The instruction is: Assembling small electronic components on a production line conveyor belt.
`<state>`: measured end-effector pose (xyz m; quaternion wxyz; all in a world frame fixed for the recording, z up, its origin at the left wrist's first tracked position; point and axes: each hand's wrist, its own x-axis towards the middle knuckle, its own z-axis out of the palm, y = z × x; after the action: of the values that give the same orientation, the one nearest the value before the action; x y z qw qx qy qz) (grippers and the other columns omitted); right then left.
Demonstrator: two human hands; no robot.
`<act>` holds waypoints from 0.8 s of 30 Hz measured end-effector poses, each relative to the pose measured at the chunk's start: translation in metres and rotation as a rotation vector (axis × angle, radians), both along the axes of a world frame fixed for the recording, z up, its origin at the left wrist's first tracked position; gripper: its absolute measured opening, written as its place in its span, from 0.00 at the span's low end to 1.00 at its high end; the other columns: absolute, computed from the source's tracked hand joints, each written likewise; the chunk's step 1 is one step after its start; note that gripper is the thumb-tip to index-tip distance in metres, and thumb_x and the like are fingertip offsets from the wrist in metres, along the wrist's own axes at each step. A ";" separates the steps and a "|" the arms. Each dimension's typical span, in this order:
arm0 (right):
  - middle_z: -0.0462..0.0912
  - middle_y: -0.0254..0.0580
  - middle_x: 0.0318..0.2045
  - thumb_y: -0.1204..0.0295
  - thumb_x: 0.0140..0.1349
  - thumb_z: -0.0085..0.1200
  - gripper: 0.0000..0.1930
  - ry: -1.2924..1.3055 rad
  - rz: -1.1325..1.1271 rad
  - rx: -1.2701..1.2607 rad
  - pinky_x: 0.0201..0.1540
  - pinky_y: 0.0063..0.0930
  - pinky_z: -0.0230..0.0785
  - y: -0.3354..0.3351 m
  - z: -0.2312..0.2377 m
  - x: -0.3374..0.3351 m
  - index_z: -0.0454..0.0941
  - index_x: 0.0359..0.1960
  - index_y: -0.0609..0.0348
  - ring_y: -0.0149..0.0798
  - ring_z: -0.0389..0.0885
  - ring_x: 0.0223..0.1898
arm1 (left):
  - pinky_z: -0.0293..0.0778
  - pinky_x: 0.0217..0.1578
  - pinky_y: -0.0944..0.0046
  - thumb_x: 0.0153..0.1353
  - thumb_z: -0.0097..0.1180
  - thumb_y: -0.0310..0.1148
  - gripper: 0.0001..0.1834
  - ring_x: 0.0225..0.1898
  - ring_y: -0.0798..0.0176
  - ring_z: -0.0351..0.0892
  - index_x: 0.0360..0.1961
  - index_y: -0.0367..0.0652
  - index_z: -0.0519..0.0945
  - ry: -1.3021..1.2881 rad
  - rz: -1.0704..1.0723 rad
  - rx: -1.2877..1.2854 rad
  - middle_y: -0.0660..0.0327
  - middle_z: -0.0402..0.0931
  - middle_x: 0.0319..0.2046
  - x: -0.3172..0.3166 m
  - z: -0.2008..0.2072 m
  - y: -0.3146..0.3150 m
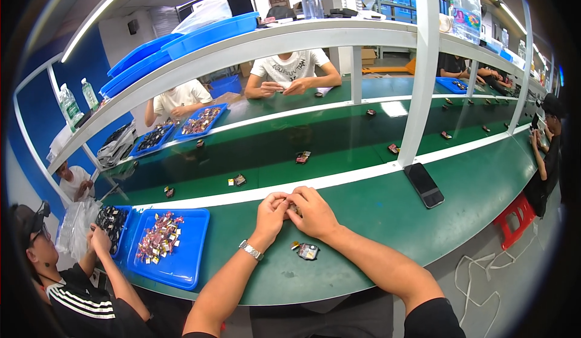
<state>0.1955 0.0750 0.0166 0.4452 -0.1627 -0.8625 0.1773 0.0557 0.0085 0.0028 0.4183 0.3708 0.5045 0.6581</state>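
Note:
My left hand and my right hand meet over the green tabletop, fingertips pinched together. Whatever small piece they hold is mostly covered by the fingers, so its kind cannot be made out. Just in front of my wrists lies a small grey and black electronic part with a yellow-ended piece beside it. To the left of my left forearm stands a blue tray, heaped with small red, white and yellow parts.
A black smartphone lies right of my hands. Beyond a white rail runs a green conveyor belt with scattered small parts. Close on my left, a co-worker handles something by a tray of black parts. White shelf posts rise ahead.

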 end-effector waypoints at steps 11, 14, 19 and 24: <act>0.73 0.49 0.41 0.77 0.46 0.60 0.18 -0.042 -0.164 0.079 0.47 0.43 0.71 0.057 -0.006 -0.014 0.74 0.42 0.60 0.53 0.74 0.44 | 0.79 0.51 0.62 0.69 0.47 0.25 0.17 0.54 0.58 0.78 0.58 0.35 0.67 0.009 0.090 0.044 0.48 0.74 0.54 -0.005 0.001 0.003; 0.74 0.50 0.40 0.77 0.44 0.59 0.17 -0.041 -0.352 0.030 0.48 0.43 0.71 0.122 -0.010 -0.010 0.77 0.40 0.61 0.54 0.75 0.44 | 0.79 0.50 0.62 0.68 0.48 0.24 0.18 0.51 0.58 0.79 0.58 0.32 0.67 0.079 0.044 0.025 0.47 0.75 0.53 -0.012 -0.004 0.008; 0.73 0.42 0.56 0.71 0.49 0.54 0.26 -0.662 -0.487 -0.028 0.61 0.52 0.61 0.150 0.016 -0.011 0.76 0.55 0.52 0.49 0.66 0.61 | 0.79 0.46 0.65 0.68 0.49 0.25 0.13 0.47 0.64 0.80 0.52 0.33 0.72 0.144 0.029 0.030 0.53 0.79 0.47 -0.014 -0.009 0.004; 0.66 0.34 0.67 0.80 0.55 0.47 0.31 -0.694 -0.120 0.166 0.67 0.48 0.59 0.179 0.016 -0.043 0.70 0.64 0.43 0.52 0.62 0.67 | 0.78 0.45 0.66 0.67 0.50 0.25 0.11 0.44 0.66 0.81 0.49 0.33 0.74 0.270 0.051 0.006 0.54 0.81 0.44 -0.018 -0.013 0.003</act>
<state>0.1525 0.2536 0.0326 0.1471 -0.2270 -0.9626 0.0145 0.0376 0.0119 -0.0102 0.3287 0.4444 0.5635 0.6139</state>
